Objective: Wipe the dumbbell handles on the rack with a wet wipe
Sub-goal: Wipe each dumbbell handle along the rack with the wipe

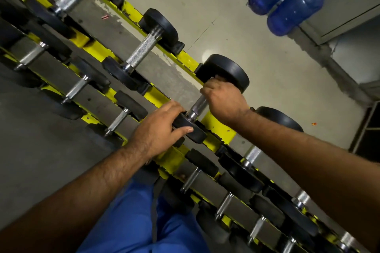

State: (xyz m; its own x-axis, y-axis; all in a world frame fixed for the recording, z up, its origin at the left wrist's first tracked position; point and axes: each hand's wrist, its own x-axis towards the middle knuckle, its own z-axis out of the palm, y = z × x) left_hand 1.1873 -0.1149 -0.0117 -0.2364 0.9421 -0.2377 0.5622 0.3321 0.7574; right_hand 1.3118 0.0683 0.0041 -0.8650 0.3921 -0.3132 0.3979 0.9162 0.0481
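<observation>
Overhead, the view tilts across a yellow rack [218, 127] whose paint is chipped, its tiers carrying rows of black-headed dumbbells with knurled metal handles. Below and beyond it lies a grey concrete floor [257, 51], scuffed and lit by one pale glare spot. Three blue plastic bottles [296, 4] stand together near a pale wall [353, 2]. On the top tier, the right hand [222, 98] is clenched around the far end of one dumbbell handle [198, 106], just below the far head. The left hand [160, 129] grasps that dumbbell's near head [189, 127], thumb lying along its rim. Whether a wet wipe sits inside the right hand cannot be told. Blue trousers [127, 222] show at the bottom edge.
</observation>
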